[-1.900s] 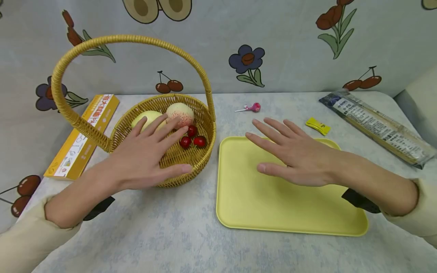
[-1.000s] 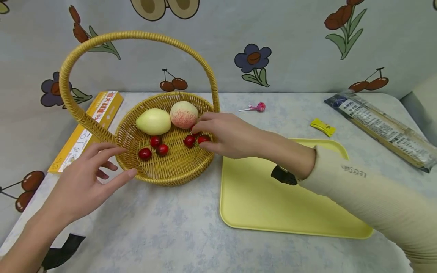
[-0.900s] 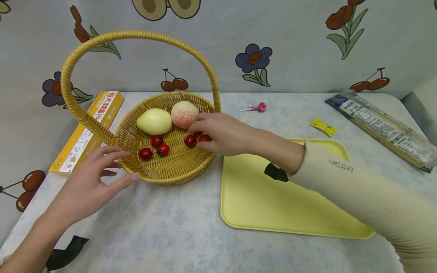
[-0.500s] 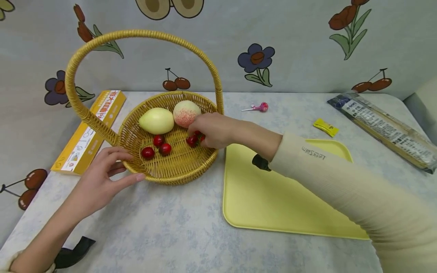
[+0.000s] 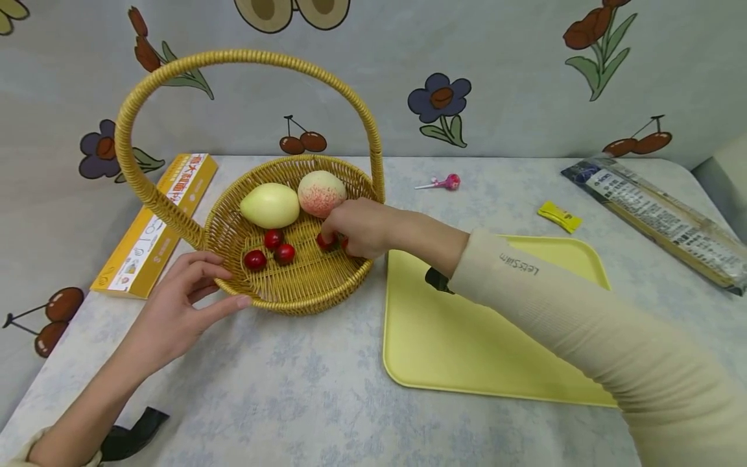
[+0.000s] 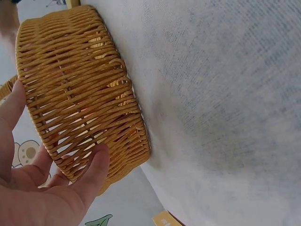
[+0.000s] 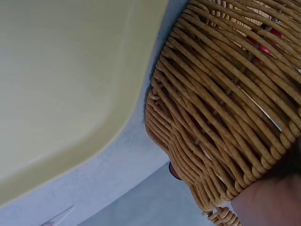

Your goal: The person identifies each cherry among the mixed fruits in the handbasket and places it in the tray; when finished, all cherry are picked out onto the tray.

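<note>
Basket [image 5: 303,305] sits on the bench [image 5: 280,389]. Left hand [image 5: 177,310] holds its near-left rim, thumb and fingers bent around the wall; a light hold should suffice to stop it sliding. Three red fruits [image 5: 284,254] lie loose on the basket's floor, left of centre. Yellow tray [image 5: 467,350]: just right of the basket. Right hand [image 5: 364,227] reaches over the basket's right rim, fingers curled down at a red fruit [image 5: 325,244]; fingertips hidden, cannot tell whether they pinch it. Best guess at good practice: gentle two-sided pinch, since smooth round fruit may roll; lift straight, clearing the rim. Peach-like fruit [image 5: 321,193], toward the basket's back, is close to the knuckles: avoid nudging.
</note>
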Available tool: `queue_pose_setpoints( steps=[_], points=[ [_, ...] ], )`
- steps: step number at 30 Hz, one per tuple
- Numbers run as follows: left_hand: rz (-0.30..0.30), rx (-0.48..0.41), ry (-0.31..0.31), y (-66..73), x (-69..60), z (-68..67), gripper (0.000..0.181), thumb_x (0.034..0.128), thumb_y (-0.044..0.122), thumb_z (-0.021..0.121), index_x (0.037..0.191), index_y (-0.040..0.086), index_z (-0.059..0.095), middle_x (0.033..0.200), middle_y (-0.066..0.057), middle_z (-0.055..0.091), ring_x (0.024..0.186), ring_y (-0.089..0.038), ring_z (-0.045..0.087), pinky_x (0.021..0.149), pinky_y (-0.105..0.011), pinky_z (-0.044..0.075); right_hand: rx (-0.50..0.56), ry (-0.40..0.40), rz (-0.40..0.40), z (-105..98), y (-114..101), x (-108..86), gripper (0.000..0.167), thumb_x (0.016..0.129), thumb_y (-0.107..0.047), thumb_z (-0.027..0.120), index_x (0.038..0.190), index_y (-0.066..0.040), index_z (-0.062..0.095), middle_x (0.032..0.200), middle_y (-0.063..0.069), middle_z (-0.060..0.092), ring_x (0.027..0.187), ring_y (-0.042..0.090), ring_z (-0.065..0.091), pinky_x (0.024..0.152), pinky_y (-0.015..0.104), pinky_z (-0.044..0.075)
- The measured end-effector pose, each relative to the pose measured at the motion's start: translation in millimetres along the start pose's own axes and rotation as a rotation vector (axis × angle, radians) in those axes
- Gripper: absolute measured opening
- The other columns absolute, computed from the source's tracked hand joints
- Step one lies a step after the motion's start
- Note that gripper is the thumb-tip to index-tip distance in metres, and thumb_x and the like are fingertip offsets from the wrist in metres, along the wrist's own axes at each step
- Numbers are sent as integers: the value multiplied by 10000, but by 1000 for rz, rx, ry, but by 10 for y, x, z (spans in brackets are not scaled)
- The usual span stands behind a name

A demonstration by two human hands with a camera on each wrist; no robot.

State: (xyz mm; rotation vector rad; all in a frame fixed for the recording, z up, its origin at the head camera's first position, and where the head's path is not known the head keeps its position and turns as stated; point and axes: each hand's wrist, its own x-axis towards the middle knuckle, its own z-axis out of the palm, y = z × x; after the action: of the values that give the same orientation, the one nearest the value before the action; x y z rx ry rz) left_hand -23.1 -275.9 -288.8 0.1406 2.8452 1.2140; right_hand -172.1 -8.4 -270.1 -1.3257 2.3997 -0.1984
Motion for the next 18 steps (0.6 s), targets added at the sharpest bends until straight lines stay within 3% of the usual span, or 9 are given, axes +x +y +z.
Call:
queue_pose_setpoints(
  steps=[9,18],
  points=[
    [12,8,-17,-10,14,-28,348,869,187,779,1068,-36,602,1280,-157,426,1155,-295,474,847,-40,403,7,-35,17,11,-14,48,381,876,19,656,1233,-114,675,1119,35,659,982,195,578,917,351,460],
    [24,5,-19,-7,26,-26,328,865,176,781,1053,-26,604,1277,-145,430,1143,-261,467,849,-45,408,65,62,-27,28,6,-39,342,870,26,624,1181,-101,692,1053,33,669,933,193,564,867,336,454]
  ],
)
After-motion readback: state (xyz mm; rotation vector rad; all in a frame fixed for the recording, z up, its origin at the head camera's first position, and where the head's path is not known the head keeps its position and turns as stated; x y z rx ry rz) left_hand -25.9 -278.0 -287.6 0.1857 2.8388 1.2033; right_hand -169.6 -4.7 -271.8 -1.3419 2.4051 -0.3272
